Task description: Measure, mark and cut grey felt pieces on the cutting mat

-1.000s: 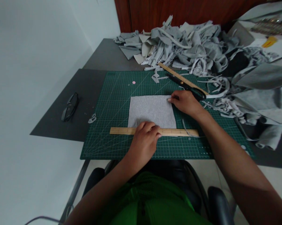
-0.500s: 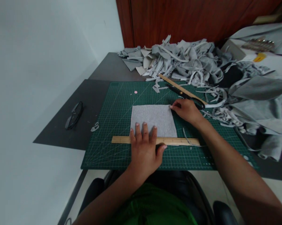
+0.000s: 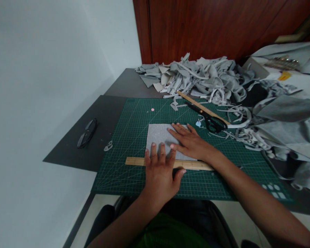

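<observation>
My left hand [image 3: 160, 172] lies flat, fingers spread, pressing the wooden ruler [image 3: 167, 163] and the near edge of the grey felt sheet [image 3: 160, 136]; nothing is clasped in that grip. My right hand [image 3: 189, 141] also lies open and flat on the felt, fingers pointing toward the bench's far-left corner, grasping nothing. The ruler's long axis runs left to right, parallel with the near edge of the green cutting mat [image 3: 129, 137], and it lies along the near edge of the felt. The felt is roughly square, its sides in line with the mat's grid, sitting near the mat's middle.

To the left of the felt the mat is bare up to its left edge, and beyond that the dark bench [image 3: 103, 113] carries only a pair of glasses [image 3: 87, 133] and a small scrap [image 3: 108, 146]. On the far right of the mat, black scissors [image 3: 209, 119] lie beside a second ruler [image 3: 201, 106], both slanting toward the far-left. A heap of grey offcuts [image 3: 209, 77] crowds the bench's far edge and right side, close to the mat's right half
</observation>
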`<state>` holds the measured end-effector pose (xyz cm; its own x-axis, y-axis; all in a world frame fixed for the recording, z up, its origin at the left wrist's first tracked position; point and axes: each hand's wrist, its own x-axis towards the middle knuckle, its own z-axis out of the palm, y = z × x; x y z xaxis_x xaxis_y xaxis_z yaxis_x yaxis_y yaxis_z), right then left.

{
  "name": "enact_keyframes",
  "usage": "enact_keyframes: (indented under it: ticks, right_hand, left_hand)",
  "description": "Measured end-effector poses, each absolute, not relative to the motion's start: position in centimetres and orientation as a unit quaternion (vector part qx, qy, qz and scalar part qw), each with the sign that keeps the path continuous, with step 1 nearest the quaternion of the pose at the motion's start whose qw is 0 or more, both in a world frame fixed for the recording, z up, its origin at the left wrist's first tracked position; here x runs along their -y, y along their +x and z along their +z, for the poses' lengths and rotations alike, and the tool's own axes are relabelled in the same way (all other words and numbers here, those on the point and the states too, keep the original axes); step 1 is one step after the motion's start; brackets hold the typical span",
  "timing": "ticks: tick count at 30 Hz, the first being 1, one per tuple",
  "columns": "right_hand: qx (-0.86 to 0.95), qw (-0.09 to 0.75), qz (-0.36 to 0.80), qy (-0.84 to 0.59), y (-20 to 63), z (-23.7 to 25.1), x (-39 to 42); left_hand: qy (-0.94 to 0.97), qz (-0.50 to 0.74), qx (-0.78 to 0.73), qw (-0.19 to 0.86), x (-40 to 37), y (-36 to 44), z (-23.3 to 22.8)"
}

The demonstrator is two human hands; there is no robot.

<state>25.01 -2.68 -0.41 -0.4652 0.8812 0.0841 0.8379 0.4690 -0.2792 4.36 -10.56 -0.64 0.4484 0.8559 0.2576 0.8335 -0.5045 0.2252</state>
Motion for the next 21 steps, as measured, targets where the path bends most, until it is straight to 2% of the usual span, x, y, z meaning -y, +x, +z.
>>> enact_keyframes:
  ticks: [21]
  right_hand:
    - [0.758, 0.132, 0.074, -0.634, 30.9, -1.7, 0.6]
  left_hand:
    - [0.852, 0.187, -0.488, 0.002, 10.3, 3.8, -2.0]
